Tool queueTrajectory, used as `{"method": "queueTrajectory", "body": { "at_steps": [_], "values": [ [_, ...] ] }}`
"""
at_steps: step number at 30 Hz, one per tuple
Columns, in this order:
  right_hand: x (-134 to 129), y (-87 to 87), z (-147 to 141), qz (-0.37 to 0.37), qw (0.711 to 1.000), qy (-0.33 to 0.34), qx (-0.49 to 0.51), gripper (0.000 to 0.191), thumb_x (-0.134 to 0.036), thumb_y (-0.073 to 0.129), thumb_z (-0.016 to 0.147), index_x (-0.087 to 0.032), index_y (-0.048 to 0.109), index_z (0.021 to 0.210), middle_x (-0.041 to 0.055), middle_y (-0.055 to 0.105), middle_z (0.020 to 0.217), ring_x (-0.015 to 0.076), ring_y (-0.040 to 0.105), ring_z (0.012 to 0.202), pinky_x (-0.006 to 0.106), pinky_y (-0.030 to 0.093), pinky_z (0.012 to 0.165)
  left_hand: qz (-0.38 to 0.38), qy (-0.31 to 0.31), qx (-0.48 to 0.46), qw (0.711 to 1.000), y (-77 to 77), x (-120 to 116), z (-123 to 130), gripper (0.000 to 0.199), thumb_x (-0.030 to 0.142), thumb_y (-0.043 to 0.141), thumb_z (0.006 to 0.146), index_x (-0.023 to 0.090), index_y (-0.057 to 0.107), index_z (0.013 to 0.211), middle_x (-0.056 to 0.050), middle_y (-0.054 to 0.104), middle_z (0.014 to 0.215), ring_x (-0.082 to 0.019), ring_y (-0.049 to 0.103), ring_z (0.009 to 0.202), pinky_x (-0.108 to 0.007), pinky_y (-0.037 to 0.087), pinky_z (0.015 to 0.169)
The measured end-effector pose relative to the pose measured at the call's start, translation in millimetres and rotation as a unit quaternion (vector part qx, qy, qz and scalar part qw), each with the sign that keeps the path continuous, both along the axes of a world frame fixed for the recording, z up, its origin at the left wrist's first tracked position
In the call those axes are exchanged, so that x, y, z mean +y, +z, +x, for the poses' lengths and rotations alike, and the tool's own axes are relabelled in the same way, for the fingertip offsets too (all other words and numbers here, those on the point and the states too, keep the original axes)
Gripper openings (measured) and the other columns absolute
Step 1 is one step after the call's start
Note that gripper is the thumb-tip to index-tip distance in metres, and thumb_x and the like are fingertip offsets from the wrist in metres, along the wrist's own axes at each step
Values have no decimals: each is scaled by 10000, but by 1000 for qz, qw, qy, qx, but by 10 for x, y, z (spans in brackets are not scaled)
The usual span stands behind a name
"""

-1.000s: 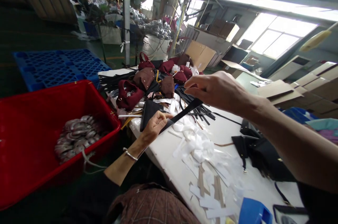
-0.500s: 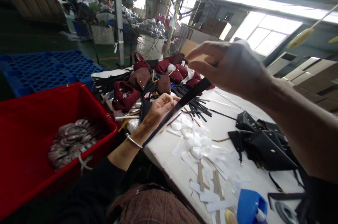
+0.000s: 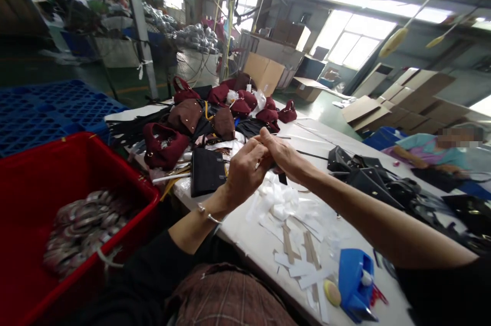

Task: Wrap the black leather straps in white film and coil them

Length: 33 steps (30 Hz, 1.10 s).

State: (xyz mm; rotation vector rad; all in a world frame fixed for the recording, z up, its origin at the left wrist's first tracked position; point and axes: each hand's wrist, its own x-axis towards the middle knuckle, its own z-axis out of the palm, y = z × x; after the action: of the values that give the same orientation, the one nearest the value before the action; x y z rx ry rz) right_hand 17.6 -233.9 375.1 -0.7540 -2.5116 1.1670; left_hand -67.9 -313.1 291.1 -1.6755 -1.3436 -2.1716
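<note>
Above the white table [image 3: 245, 229], my left hand [image 3: 247, 170] and my right hand [image 3: 282, 154] meet. The fingers of both are closed around a black strap [image 3: 283, 178]; only a short dark end shows below them, and the rest is hidden. A bracelet circles my left wrist. Behind the hands lie dark red bags [image 3: 164, 144], brown bags [image 3: 185, 116] and a flat black piece [image 3: 207, 171]. White scraps [image 3: 282, 198] lie below the hands.
A red bin [image 3: 88, 147] with bundled coils stands at the left, by a blue pallet [image 3: 49, 111]. Black bags [image 3: 372, 182] lie at the right, where a person [image 3: 433, 152] sits. A blue container [image 3: 353, 282] is near the front edge.
My right hand has come down to meet my left hand. The strap, earlier stretched out between them, is now mostly hidden. The view has turned right, bringing the person into sight.
</note>
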Motion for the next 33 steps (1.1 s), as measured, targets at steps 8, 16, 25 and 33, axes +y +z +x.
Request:
{"method": "queueTrajectory", "body": {
  "at_steps": [8,16,25,33],
  "values": [
    [267,-273,567,-158,980,-120,12,492,-604,547,858,-172,594,1090,-32,517,700,39,353,428,173,235,364,-248,-259,-108,927,-748,41,398,381,481,420,975,154,572,1099,-22,599,818,-137,564,693,-261,458,642],
    [406,-289,1131,119,974,-60,-185,587,-592,242,972,-158,636,1012,38,578,725,148,520,653,282,421,646,-349,-367,-64,860,-740,204,482,384,506,443,946,165,530,793,42,485,637,-82,428,538,-206,339,506],
    [508,-325,1336,104,977,-20,-185,593,-619,206,968,-183,587,1095,64,634,954,175,573,819,301,419,786,-373,-472,-82,794,-566,474,586,421,541,479,922,138,585,864,62,416,595,-58,342,479,-189,271,449],
    [646,-302,1613,41,968,-19,-245,750,-716,194,920,-132,632,1091,60,628,812,141,515,627,284,410,662,-403,-494,-53,769,-586,603,653,396,505,489,912,136,609,836,65,375,573,-70,297,494,-202,224,455]
  ]
}}
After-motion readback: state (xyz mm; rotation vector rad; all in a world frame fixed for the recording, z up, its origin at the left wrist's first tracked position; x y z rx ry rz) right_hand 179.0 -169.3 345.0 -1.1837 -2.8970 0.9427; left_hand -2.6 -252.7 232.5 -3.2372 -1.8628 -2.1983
